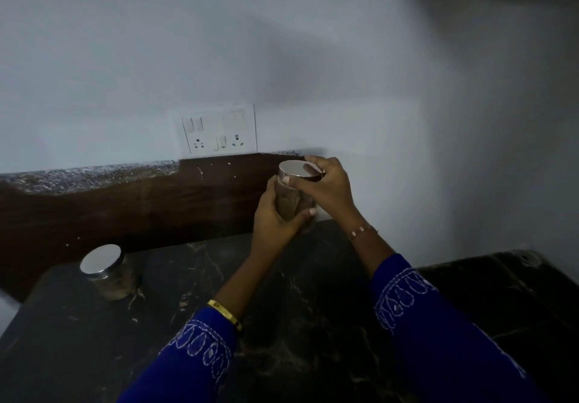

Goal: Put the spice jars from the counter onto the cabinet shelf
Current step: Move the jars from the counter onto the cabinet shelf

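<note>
Both hands are holding one spice jar (293,196) upright at frame centre-right: left hand (275,214) wrapping its glass body, right hand (326,189) gripping the lid (297,171). Second jar (108,272) is standing lower left on the counter (188,277), nearer the left hand. Shelf not showing.

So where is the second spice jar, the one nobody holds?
The free jar stands on the dark counter at the left, near the brown backsplash.
</note>
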A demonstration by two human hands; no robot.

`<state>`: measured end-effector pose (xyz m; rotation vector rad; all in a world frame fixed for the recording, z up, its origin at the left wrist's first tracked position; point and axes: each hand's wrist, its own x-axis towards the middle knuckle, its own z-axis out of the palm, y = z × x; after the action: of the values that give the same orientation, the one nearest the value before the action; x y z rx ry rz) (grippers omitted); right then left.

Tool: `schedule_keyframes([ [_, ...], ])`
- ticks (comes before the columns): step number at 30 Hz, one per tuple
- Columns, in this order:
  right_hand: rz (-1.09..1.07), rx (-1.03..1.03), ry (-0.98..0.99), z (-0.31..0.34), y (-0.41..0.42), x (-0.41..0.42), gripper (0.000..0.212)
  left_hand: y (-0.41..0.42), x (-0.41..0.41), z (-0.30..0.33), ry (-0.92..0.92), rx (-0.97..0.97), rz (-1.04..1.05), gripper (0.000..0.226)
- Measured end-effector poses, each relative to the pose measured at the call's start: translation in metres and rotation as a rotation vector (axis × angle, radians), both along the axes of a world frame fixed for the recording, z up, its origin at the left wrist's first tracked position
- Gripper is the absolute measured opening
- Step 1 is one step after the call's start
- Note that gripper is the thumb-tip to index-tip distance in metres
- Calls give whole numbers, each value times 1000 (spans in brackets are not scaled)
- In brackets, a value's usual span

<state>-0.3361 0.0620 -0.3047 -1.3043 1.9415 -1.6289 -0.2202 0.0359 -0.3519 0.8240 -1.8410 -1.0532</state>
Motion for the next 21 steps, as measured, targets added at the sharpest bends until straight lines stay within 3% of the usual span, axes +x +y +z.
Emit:
schedule_keyframes([
  [5,7,-95,31,46,19,15,69,11,3,39,39,-190,160,78],
  [9,40,-192,-135,69,38,13,46,13,13,66,232,28,46,71],
  [13,164,-64,-213,67,57,12,44,15,21,88,479,250,-101,73],
  [15,246,-23,-222,61,68,21,43,18,20,91,504,260,-108,75],
  [17,285,-40,-228,56,76,34,41,23,18,93,501,265,-134,62],
  [21,130,-161,-226,55,79,46,58,30,14,98,441,232,-88,40],
])
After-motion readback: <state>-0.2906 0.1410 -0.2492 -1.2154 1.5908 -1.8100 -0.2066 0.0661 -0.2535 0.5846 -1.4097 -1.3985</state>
